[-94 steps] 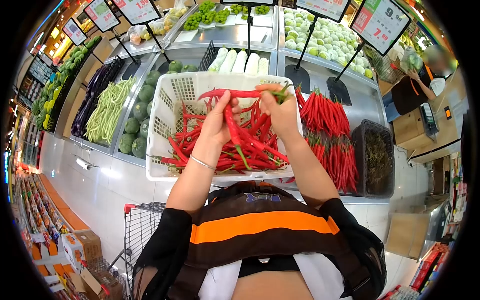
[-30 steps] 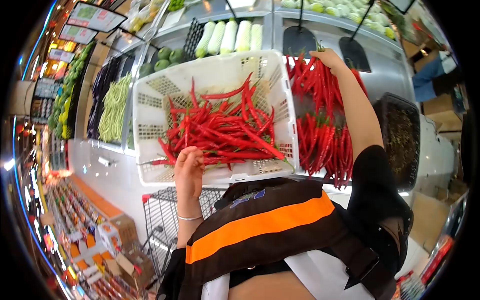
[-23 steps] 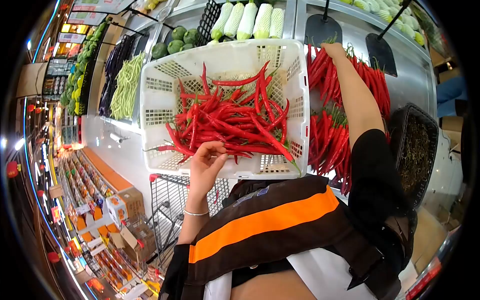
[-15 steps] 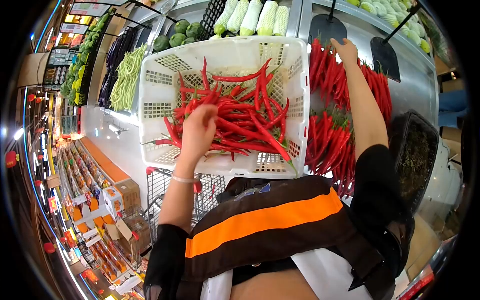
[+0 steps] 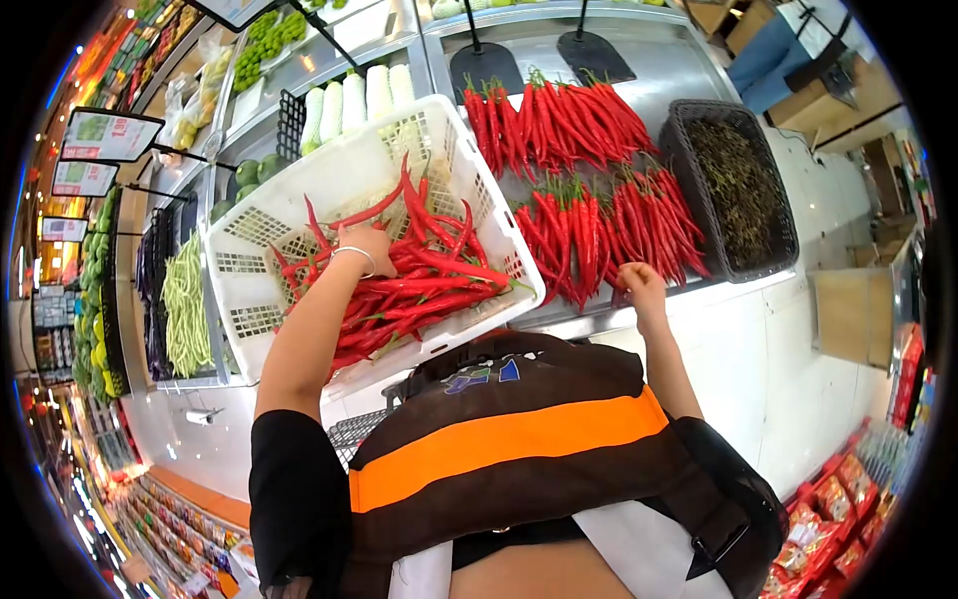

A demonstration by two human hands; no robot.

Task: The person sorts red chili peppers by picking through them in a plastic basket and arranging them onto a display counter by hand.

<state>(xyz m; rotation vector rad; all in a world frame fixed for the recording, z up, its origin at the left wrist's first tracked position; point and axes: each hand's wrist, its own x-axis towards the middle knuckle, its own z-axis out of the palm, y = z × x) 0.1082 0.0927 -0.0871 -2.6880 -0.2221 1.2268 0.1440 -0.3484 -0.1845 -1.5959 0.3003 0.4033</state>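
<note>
Inside a tilted white plastic crate (image 5: 486,190) lies a heap of red chili peppers (image 5: 429,285). My left hand (image 5: 366,252), a band on its wrist, reaches down into this heap; its fingers are curled around chili peppers and partly hidden by them. To the right, long red chilies lie in two rows on a metal counter, stems toward the back. My right hand (image 5: 644,290) is at the front edge of the near row (image 5: 589,235), fingers bent against the chili tips. Whatever is between those fingers is too small to make out.
A dark basket (image 5: 785,215) of dried brown stuff stands right of the chili rows. Black price-sign bases (image 5: 486,72) sit behind them. Netted white vegetables (image 5: 354,100), green squashes (image 5: 261,170) and green beans (image 5: 186,304) lie beyond the crate. A person (image 5: 773,60) stands at the far right.
My right hand has come from the back of the far chili row to the front of the near row. My left hand stays in the crate's heap. The view has turned rightward.
</note>
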